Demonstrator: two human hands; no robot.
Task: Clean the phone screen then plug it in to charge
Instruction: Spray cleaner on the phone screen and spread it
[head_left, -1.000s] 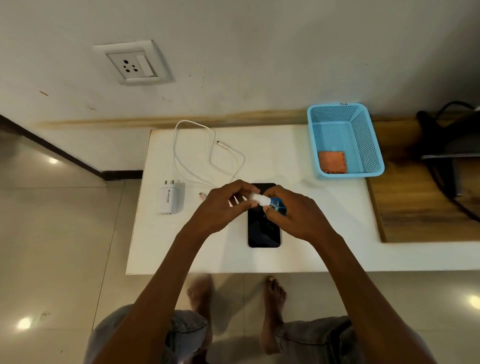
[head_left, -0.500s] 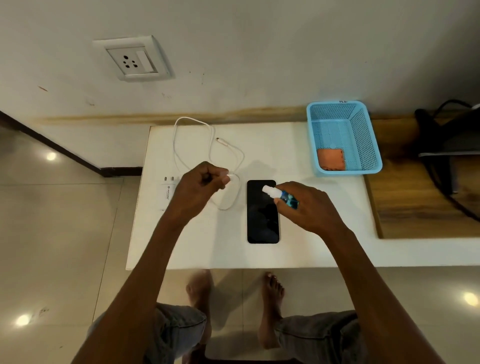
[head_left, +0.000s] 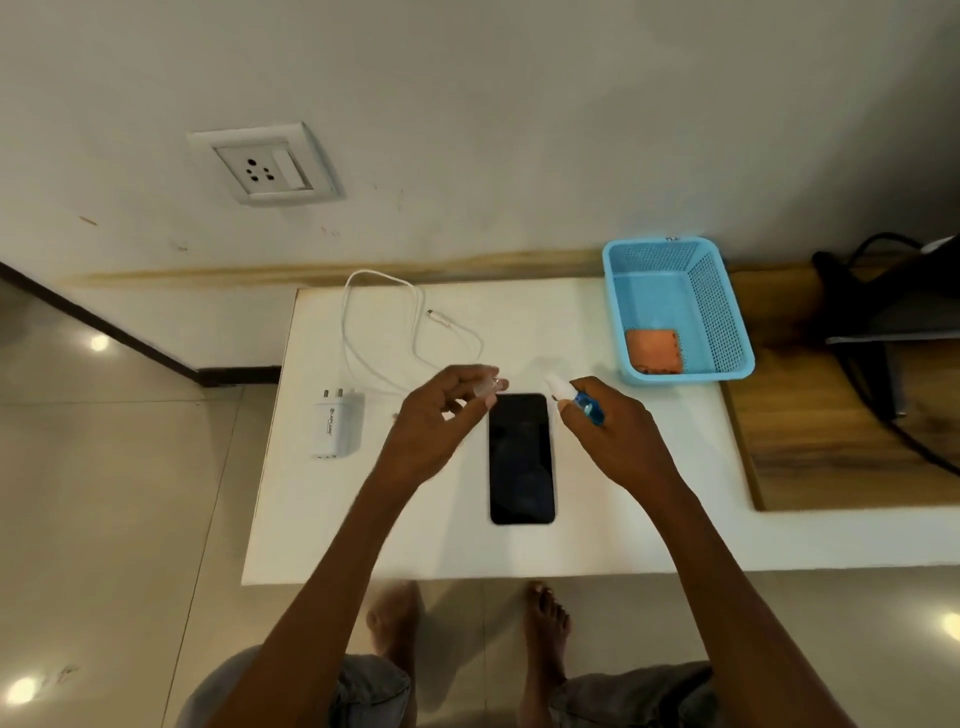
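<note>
- The phone (head_left: 521, 457) lies flat, dark screen up, near the middle of the white surface (head_left: 623, 499). Its near end stops short of the surface's front edge, with a bare strip between them.
- Left of the phone there is open surface as far as the charger adapter (head_left: 336, 423), which lies close to the left edge. Right of the phone, bare white runs to where the wooden top (head_left: 831, 467) begins.
- The left hand (head_left: 436, 421) hovers over the phone's far-left corner, its fingers pinching a small clear cap (head_left: 491, 385).
- The right hand (head_left: 618, 431) hovers just right of the phone's far end, fingers curled round a small blue spray bottle (head_left: 582, 404) whose white nozzle points toward the left hand.
- Counted: one phone, one adapter, one white cable (head_left: 410, 332), one bottle, one cap, one blue mesh basket (head_left: 722, 306), one orange cloth (head_left: 653, 351), one wall socket (head_left: 265, 165).
- The cable loops beyond the phone toward the wall. Its near run passes behind the left hand and is hidden there.
- The basket sits beyond and to the right of the phone, with the cloth inside it. The cloth's near edge is cut off by the basket rim.
- Most of the bottle is covered by the right hand. The dark objects on the wooden top, far right of the phone, are cut off and hard to identify.
</note>
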